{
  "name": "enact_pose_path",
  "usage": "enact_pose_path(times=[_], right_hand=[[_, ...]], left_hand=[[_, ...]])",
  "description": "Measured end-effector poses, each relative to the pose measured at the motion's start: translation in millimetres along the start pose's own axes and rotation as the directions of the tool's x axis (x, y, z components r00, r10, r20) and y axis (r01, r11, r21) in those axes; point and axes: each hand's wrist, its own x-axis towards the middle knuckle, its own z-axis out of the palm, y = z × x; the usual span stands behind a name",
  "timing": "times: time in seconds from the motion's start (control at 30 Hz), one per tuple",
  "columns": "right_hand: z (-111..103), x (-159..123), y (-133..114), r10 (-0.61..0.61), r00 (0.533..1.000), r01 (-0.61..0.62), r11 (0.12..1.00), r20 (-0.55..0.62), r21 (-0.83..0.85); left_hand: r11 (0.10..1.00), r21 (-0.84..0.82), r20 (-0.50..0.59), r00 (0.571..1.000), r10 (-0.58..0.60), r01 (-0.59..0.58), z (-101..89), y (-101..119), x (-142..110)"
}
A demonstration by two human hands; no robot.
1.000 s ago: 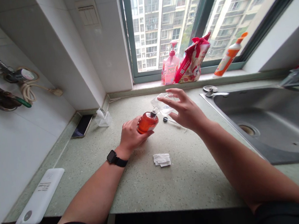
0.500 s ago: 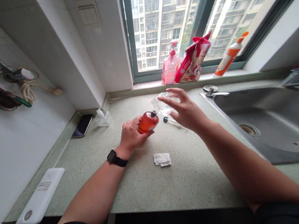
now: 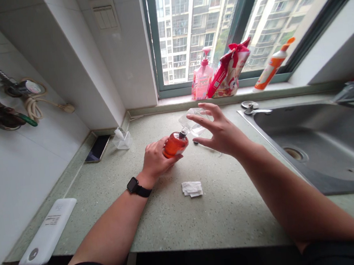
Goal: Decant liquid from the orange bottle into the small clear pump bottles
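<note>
My left hand (image 3: pixel 154 160) is wrapped round a small orange bottle (image 3: pixel 174 144), tilted with its open neck pointing up and right. My right hand (image 3: pixel 219 132) hovers just right of the neck, fingers spread and holding nothing. Behind its fingers lies a clear plastic bag (image 3: pixel 193 124) on the counter. A thin pump tube with a dark cap (image 3: pixel 196 142) lies on the counter under the right hand. A folded white tissue (image 3: pixel 191 188) rests nearer me. A black watch sits on my left wrist.
The green speckled counter (image 3: pixel 173 221) meets a steel sink (image 3: pixel 324 146) on the right. On the sill stand a pink pump bottle (image 3: pixel 201 81), a red pouch (image 3: pixel 227 72) and an orange bottle (image 3: pixel 273 65). A phone (image 3: pixel 97 149), a small clear container (image 3: pixel 121 140) and a white power bank (image 3: pixel 47 234) lie left.
My right hand has shifted slightly left and lower, toward the bottle's neck. The left hand and the bottle have barely moved.
</note>
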Motion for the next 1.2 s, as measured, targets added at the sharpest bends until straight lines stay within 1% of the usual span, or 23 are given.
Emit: enact_pose_path(times=[0.17,0.4,0.7,0.87,1.07,1.2], right_hand=[[1.0,0.1,0.4,0.003,1.0,-0.003,1.0,-0.016,0.004],[-0.4,1.0,-0.8,0.017,1.0,-0.017,1.0,0.011,-0.005],[-3.4,1.5,-4.2,0.001,1.0,-0.001,1.0,0.008,0.003],[-4.4,1.7,-6.5,0.002,1.0,-0.002,1.0,0.0,-0.02],[-6.0,1.7,-9.8,0.042,0.999,-0.041,0.998,0.018,-0.058],[-6.5,2.8,-11.1,0.028,1.0,-0.027,0.997,0.01,-0.077]], left_hand=[[1.0,0.0,-0.004,1.0,0.004,-0.004,0.1,0.0,0.3],[1.0,0.003,-0.01,1.0,0.009,-0.009,0.4,0.3,0.8],[1.0,0.003,-0.004,1.0,0.003,-0.003,0.0,0.2,1.3],[1.0,-0.002,-0.004,1.0,0.001,-0.001,-0.2,0.6,1.6],[1.0,-0.009,0.0,1.0,-0.008,0.008,0.1,0.0,1.5],[1.0,-0.008,-0.002,1.0,-0.009,0.009,0.3,-0.2,1.1]])
